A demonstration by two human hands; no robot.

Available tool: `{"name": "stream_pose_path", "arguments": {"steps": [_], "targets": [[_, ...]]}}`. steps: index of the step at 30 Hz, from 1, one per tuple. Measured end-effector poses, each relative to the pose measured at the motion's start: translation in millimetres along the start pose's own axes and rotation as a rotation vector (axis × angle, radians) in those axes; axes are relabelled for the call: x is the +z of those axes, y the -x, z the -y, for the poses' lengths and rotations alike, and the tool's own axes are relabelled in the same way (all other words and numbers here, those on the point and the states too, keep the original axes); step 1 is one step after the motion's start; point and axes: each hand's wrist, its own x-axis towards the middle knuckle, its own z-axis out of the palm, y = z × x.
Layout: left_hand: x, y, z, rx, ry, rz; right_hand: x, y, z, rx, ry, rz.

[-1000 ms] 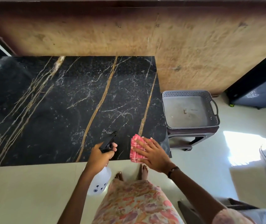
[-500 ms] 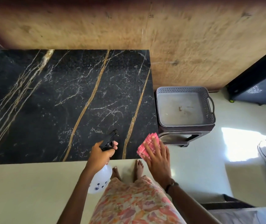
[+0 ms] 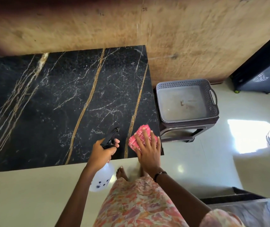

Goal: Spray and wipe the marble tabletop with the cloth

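The black marble tabletop [image 3: 62, 102] with gold and white veins fills the left and middle of the head view. My left hand [image 3: 102, 152] grips a white spray bottle [image 3: 101, 178] by its black trigger head, the nozzle aimed over the table's near edge. A pink checked cloth [image 3: 138, 134] lies on the marble at the near right corner. My right hand [image 3: 149, 149] presses flat on that cloth with straight, spread fingers.
A grey perforated plastic tray [image 3: 213, 102] sits on a dark low stool [image 3: 180, 133] just right of the table. A brown wall [image 3: 147, 27] runs behind. A dark appliance [image 3: 265, 69] stands at the far right. Pale floor tiles [image 3: 24, 194] lie below.
My right hand has slid the cloth rightward along the near edge to the table's right corner. The left hand with the bottle stays about where it was.
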Motion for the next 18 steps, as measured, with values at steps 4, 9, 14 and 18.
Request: {"name": "stream_pose_path", "arguments": {"steps": [4, 9, 14, 18], "targets": [[-2, 1, 1, 0.002, 0.013, 0.007, 10, 37, -30, -0.154, 0.069, -0.066], [-2, 2, 4, 0.012, 0.011, -0.001, 1, 31, -27, 0.222, -0.181, -0.156], [2, 1, 9, -0.007, 0.002, -0.007, -21, -12, -37, 0.887, -0.855, -0.037], [4, -2, 13, -0.015, 0.004, -0.001, -25, 8, -32, 0.671, -0.795, -0.027]]}}
